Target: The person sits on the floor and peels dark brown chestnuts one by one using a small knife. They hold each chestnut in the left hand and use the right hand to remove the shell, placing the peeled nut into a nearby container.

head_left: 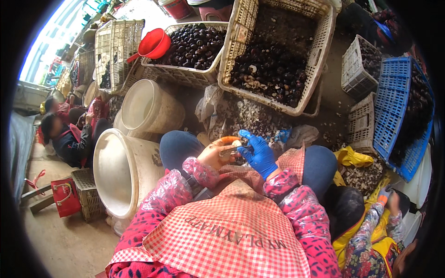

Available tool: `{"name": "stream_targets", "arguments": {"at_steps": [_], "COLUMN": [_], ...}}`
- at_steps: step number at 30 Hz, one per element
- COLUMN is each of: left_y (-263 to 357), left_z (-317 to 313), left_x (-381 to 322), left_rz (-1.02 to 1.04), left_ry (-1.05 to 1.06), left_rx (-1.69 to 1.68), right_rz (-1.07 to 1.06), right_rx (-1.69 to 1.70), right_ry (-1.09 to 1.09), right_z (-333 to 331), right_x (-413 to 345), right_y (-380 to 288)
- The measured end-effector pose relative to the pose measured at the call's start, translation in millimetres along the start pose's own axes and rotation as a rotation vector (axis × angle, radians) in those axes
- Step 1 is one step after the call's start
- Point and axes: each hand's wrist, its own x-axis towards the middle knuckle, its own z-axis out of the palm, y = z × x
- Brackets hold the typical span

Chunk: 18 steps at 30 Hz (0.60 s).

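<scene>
My left hand (212, 154), bare except for an orange cover on one finger, is closed around a pale, peeled piece (236, 143), probably a water chestnut. Fingers hide most of that piece. A blue glove covers my right hand (259, 154), whose fingers grip a metal blade (229, 150), a knife or peeler with its handle hidden. The blade lies against the left fingers, close to the pale piece. Both hands meet above my lap, over a red checked apron (226, 229). Peelings (248, 113) are heaped on the floor just beyond them.
Ahead, a large crate (225, 74) and a lower crate (180, 73) hold dark water chestnuts; a red scoop (155, 43) rests on the lower one. White buckets (114, 173) stand at my left. A blue crate (393, 107) leans at right. Other people work on both sides.
</scene>
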Motion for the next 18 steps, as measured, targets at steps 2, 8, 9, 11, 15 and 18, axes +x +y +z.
{"name": "stream_targets", "arguments": {"at_steps": [2, 8, 9, 11, 15, 18], "left_y": [-3, -7, -7, -6, -6, -8], "left_z": [-2, -2, -1, 3, 8, 6], "left_x": [1, 2, 1, -1, -3, -1], "left_rz": [-0.031, -0.016, -0.02, -0.03, -0.026, -0.021], "left_ry": [0.018, -0.013, -0.06, -0.021, 0.171, 0.088], "left_rx": [0.012, 0.044, 0.016, 0.01, 0.057, 0.171], "right_rz": [0.286, 0.227, 0.22, 0.166, 0.399, 0.108], "right_rx": [0.087, 0.212, 0.179, 0.162, 0.188, 0.186], "right_ry": [0.118, -0.004, 0.098, 0.095, 0.229, -0.054], "right_z": [-5, 1, 2, 3, 2, 3], "right_x": [3, 1, 0, 0, 1, 2], "right_y": [-1, 7, 8, 10, 10, 10]}}
